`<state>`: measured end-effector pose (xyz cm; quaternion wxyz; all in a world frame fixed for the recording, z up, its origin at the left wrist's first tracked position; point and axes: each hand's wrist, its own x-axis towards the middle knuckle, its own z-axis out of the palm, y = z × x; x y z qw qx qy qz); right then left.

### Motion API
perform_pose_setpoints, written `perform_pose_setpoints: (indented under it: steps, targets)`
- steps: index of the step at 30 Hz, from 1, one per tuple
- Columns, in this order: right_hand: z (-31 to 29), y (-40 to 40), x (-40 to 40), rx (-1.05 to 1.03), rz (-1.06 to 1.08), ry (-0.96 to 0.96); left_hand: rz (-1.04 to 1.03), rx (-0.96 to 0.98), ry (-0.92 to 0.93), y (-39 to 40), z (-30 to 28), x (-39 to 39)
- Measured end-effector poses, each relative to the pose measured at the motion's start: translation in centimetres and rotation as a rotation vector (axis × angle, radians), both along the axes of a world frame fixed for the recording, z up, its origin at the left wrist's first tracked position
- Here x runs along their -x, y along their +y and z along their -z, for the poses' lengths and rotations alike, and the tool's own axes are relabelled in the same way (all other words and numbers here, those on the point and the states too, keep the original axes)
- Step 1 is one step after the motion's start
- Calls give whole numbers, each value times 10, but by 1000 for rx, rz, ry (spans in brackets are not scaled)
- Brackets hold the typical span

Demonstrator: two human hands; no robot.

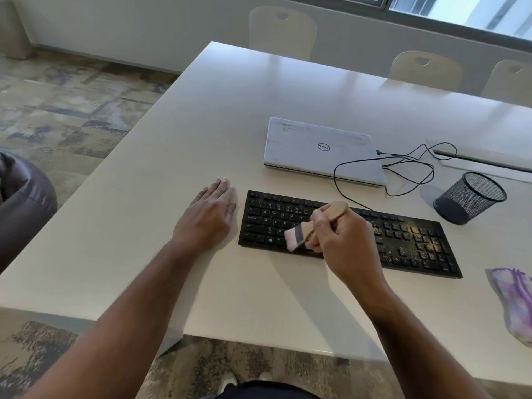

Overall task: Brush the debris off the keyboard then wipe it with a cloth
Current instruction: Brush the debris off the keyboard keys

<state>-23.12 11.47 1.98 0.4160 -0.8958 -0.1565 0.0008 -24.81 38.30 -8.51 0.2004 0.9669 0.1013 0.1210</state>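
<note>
right hand [341, 240]: grips wooden-handled, pink-bristled brush [299, 236] over left keys of black keyboard [403, 243], mid-worktop.
left hand [210, 216]: flat, released, beside keyboard.
risk: sandy debris [423, 240] far right; leftward strokes may lodge grit between keys.

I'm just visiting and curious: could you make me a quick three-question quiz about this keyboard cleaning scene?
1. True or false: the left hand lies flat on the table, beside the keyboard.
2. Where is most of the debris? A: left end of the keyboard. B: right end. C: on the laptop.
3. Fill in: the right hand holds a ____ with pink bristles.

Key: 1 true; 2 B; 3 brush. The cloth waits at the table's right edge, untouched.
</note>
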Motion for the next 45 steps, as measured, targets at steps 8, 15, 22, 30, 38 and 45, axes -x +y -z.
perform_pose_setpoints:
  steps: [8,15,22,30,38,45]
  targets:
    - [-2,-2,-1,70,-62,42,-6,-12,4,-1,-2,0]
    - [-5,3,-12,81,-74,12,-10,-17,3,-2,-2,1]
    - [-17,-5,-35,4,-223,71,-17,-27,8,-2,-2,0]
    - [-30,-10,-70,287,-569,89,-15,-31,5,0,1,0]
    - [-41,-23,-86,135,-507,96,-14,-28,6,0,2,-2]
    - [-30,-21,-89,268,-446,91,-22,-20,-3,-1,-1,-1]
